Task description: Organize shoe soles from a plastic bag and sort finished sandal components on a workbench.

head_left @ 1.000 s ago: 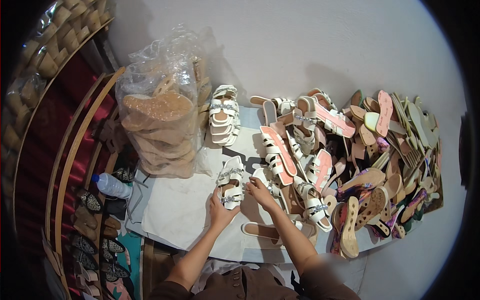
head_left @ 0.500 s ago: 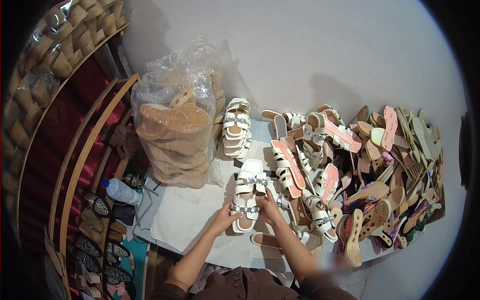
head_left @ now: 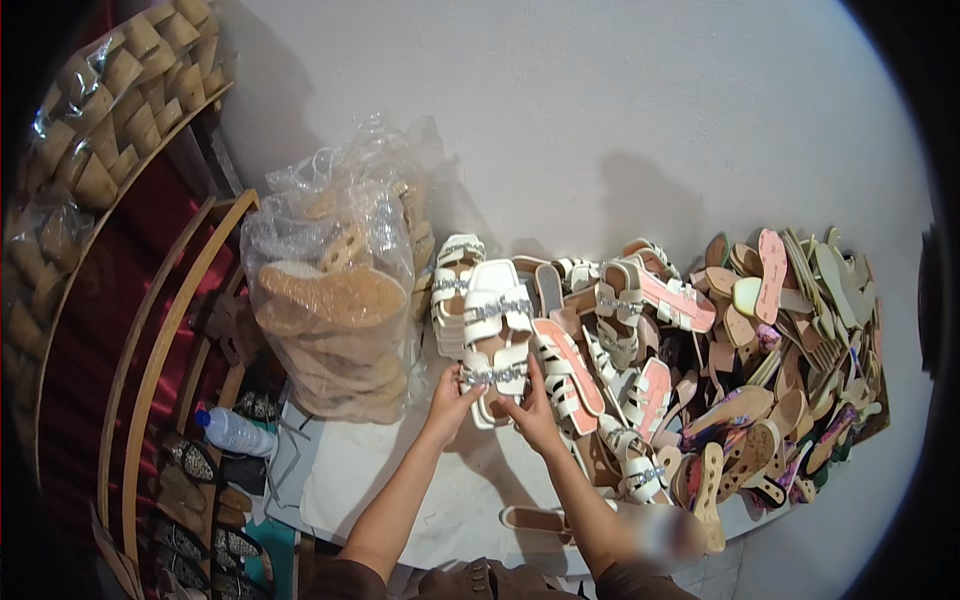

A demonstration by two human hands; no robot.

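Observation:
A pair of white flat sandals point(head_left: 498, 326), with grey jewelled straps across them, is held up above the table, square toes pointing away. My left hand point(head_left: 456, 404) grips them by the left side near the heel, fingers closed. On the opposite edge, my right hand point(head_left: 535, 412) is closed around the heel end with its thumb on top. Just behind, partly covered by the held pair, stands a stack of similar white sandals point(head_left: 456, 265). Close to my right hand lie white sandals with pink insoles point(head_left: 568, 370).
A heap of loose soles and sandals point(head_left: 750, 400) covers the table's right side. On the left, a clear plastic bag of tan soles point(head_left: 330, 310) leans at the wall. Wooden racks of shoes point(head_left: 165, 330) and a blue-capped bottle point(head_left: 238, 433) stand farther left. One tan-insoled sandal point(head_left: 535, 520) lies near the front.
Both hands have lifted the white sandals up and away from me, toward the stack. The view has tilted slightly.

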